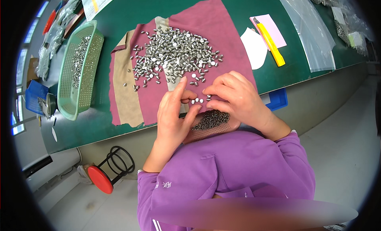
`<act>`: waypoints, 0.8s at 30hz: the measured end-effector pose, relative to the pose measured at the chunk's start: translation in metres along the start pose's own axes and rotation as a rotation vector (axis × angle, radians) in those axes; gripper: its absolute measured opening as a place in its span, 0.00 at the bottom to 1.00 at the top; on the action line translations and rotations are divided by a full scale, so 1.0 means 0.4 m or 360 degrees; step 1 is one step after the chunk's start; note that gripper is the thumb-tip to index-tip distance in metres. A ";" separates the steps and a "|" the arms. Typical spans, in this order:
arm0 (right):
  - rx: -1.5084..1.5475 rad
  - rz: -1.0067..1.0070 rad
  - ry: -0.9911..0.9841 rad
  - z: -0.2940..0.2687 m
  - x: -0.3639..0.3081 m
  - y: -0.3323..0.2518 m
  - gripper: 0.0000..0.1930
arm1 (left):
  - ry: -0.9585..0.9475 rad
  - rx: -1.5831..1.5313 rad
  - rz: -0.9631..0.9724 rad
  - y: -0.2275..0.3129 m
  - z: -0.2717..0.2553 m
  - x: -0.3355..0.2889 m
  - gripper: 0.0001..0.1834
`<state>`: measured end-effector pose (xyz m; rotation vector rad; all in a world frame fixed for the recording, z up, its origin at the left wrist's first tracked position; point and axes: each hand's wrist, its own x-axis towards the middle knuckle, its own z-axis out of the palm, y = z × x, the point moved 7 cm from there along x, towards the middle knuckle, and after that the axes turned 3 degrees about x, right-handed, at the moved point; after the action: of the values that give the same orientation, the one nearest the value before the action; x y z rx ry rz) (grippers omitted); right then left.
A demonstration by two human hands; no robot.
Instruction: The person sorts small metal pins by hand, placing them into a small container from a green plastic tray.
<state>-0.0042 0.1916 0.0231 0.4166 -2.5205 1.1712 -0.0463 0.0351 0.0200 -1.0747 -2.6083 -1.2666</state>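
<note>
I see a green bench [238,8] carrying a maroon cloth [206,20] at its middle, a green perforated basket [93,60] toward its left end, and a yellow utility knife [270,42], pink card [278,28] and clear plastic bags [313,36] toward its right end.

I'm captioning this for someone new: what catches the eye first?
A heap of small metal studs glitters on a maroon cloth on the green table. Just below it, the left hand and right hand meet over a few studs.
</note>
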 end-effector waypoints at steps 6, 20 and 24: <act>-0.0095 -0.0114 -0.0096 0.011 0.024 -0.013 0.10 | 0.0009 0.0028 0.0065 0.003 0.002 0.004 0.43; -0.0136 -0.0230 -0.0023 0.006 0.019 -0.011 0.19 | 0.0016 -0.0003 0.0062 -0.006 0.005 0.001 0.43; -0.0033 -0.0129 0.0016 0.002 0.016 -0.006 0.17 | 0.0038 -0.0008 0.0035 -0.003 0.002 0.002 0.43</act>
<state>-0.0091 0.1889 0.0268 0.5019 -2.4804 1.1132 -0.0474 0.0357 0.0188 -1.0796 -2.5702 -1.2741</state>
